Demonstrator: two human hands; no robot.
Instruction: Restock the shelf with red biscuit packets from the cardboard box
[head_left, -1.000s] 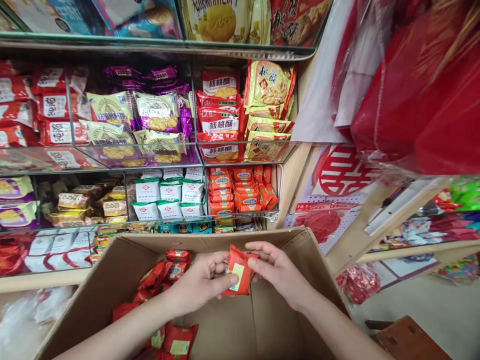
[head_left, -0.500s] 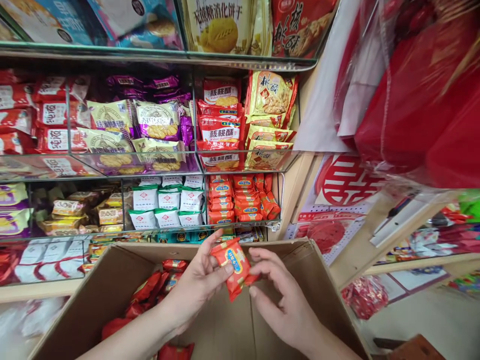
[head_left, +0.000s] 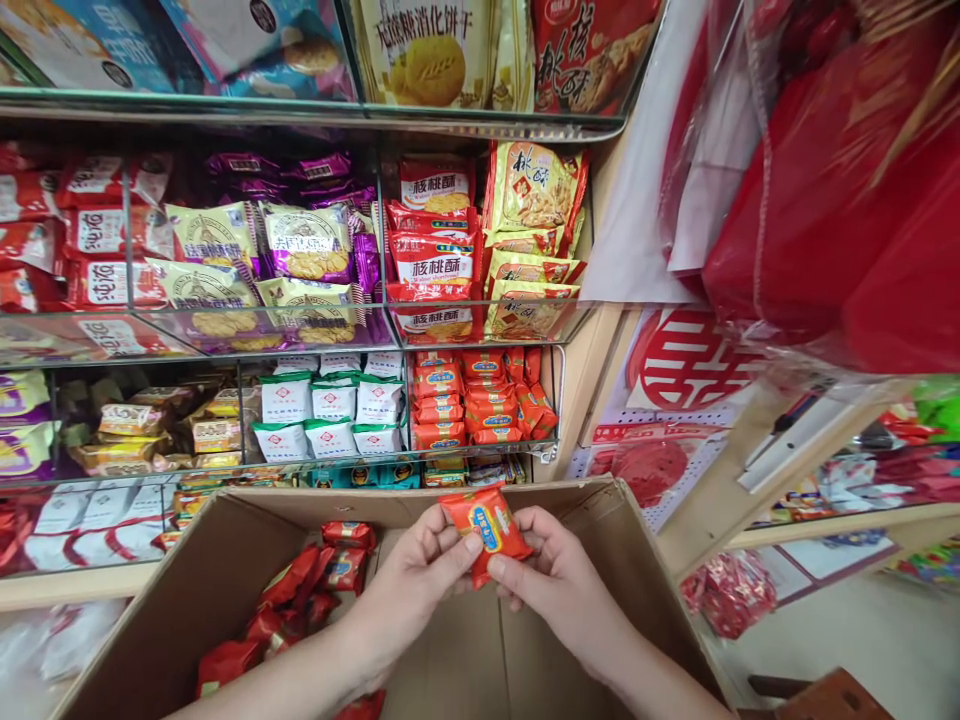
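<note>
Above the cardboard box (head_left: pixel 442 660), my left hand (head_left: pixel 420 575) and my right hand (head_left: pixel 551 575) both grip one small red snack packet (head_left: pixel 487 530) with a blue and yellow label. My left thumb presses on its front near the label, and my right thumb and fingers pinch its lower right side. The fingers behind the packet are partly hidden. Several more red packets (head_left: pixel 281 610) lie in the left part of the box, some covered by my left forearm.
Glass shelves with dividers face me. Similar red packets (head_left: pixel 487 410) fill a low compartment, beside white-and-green packets (head_left: pixel 330 402). Red walnut biscuit packs (head_left: pixel 433 265) stand above. Red wrapped goods (head_left: pixel 817 200) hang at the right, and a wooden stool corner (head_left: pixel 832 697) shows lower right.
My right hand has closed from spread fingers onto the packet's right side. The packet has turned and shifted slightly up and to the right, and my left fingers have curled in behind it.
</note>
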